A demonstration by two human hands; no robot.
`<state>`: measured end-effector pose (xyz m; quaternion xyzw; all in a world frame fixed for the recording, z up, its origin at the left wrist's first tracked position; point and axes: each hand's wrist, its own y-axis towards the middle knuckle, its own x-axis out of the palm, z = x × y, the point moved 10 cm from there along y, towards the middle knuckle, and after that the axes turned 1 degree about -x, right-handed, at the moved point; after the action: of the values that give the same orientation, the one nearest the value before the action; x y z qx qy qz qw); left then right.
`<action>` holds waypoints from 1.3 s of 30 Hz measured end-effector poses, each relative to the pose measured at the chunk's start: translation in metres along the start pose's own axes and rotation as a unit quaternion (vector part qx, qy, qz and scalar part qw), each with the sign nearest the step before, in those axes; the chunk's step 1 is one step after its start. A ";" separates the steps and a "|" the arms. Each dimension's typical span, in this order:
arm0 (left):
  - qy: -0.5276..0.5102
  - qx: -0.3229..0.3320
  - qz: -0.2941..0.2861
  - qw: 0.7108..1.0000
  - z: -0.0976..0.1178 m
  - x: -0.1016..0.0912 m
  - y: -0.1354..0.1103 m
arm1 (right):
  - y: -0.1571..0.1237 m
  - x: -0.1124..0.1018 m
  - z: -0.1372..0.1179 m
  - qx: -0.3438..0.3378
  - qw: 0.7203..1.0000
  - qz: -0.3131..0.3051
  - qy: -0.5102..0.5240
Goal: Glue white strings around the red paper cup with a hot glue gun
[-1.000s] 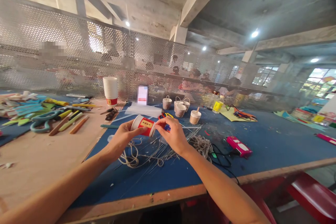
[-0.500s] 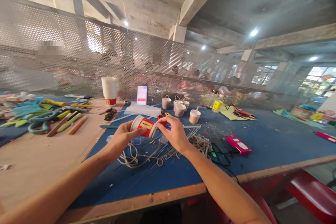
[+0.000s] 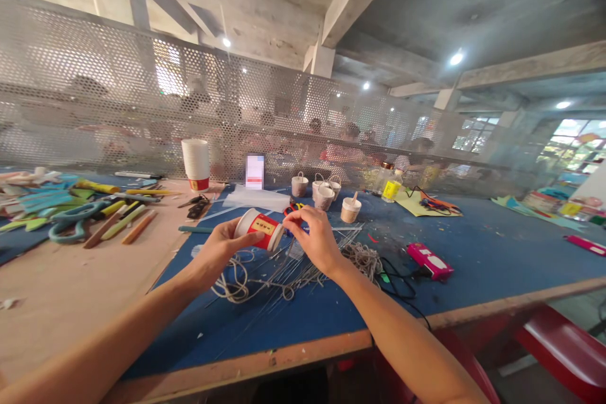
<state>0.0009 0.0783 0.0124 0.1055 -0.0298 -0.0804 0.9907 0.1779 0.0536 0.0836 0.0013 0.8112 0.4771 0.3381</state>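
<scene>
My left hand point(image 3: 221, 247) is wrapped round a red and white paper cup point(image 3: 261, 228), which lies tilted on its side above the blue table. A yellow label with dark print shows on the cup's red band. At the cup's right end, my right hand point(image 3: 314, 237) is closed in a pinch; whatever lies between its fingertips is too small to make out. Below both hands are a loose bundle of pale cord point(image 3: 235, 281) and several thin wires point(image 3: 279, 281). Scissors with red and yellow handles point(image 3: 294, 207) are partly hidden behind my right hand.
A stack of paper cups point(image 3: 196, 161) and an upright phone point(image 3: 255, 170) stand at the back. Several small bucket-like cups point(image 3: 324, 196) are to their right. A pink glue-gun-like device point(image 3: 430, 261) lies at right; blue-handled scissors point(image 3: 76, 218) and tools lie at left.
My right hand's fingertips have shifted slightly to the right at the cup's end. The cup and my left hand stay almost in place.
</scene>
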 end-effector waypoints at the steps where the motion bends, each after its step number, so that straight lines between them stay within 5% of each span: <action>1: 0.000 0.001 0.000 1.000 0.000 0.000 0.000 | 0.000 0.000 0.000 -0.001 1.000 -0.001 -0.001; 39: -0.027 0.004 -0.022 0.999 0.012 0.008 -0.004 | 0.002 0.002 0.007 0.024 0.999 -0.021 0.035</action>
<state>0.0069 0.0704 0.0231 0.1074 -0.0546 -0.1045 0.9872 0.1798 0.0607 0.0814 -0.0240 0.8339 0.4497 0.3192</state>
